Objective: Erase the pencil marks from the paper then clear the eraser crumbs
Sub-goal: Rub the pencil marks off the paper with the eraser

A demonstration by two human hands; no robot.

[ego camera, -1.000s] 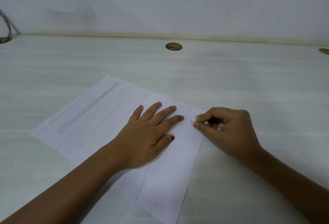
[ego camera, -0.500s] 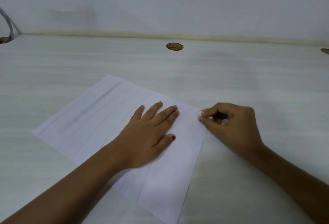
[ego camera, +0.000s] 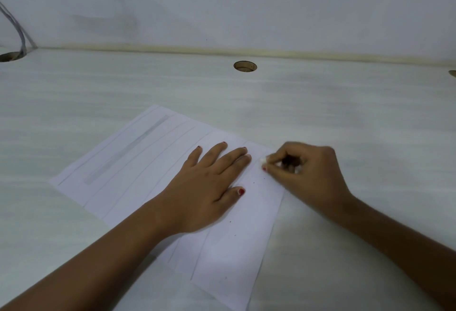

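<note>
The paper (ego camera: pixel 153 162) is a white sheet ruled with long, thin pencil lines, and a pale grey smudged band runs along one of them near its 10 o'clock side. It lies flat on the pale wood-grain surface (ego camera: pixel 345 113), turned askew so that one corner points to about 11 o'clock. The lines, and the side edges parallel to them, run from roughly 1 o'clock down to 7 o'clock. With this wide lens you cannot tell for sure which way the sheet is longer.

A few dark specks, the eraser crumbs (ego camera: pixel 230 221), sit scattered on the sheet's 5 o'clock part.

Your left grip (ego camera: pixel 204 187) lies palm down on the middle of the sheet, fingers straight and spread toward 1 o'clock, pressing it flat and holding nothing.

Your right grip (ego camera: pixel 306 170), at 3 o'clock of the left, is curled. Its thumb and forefinger pinch the small white eraser (ego camera: pixel 263 160), whose tip touches the paper by the 2 o'clock corner, just beside your left fingertips. The eraser is too small to show its long axis.

At 12 o'clock a round hole (ego camera: pixel 245 66) opens in the surface. At 10 o'clock grey cables (ego camera: pixel 17 29) drop into a second hole (ego camera: pixel 9 56).
</note>
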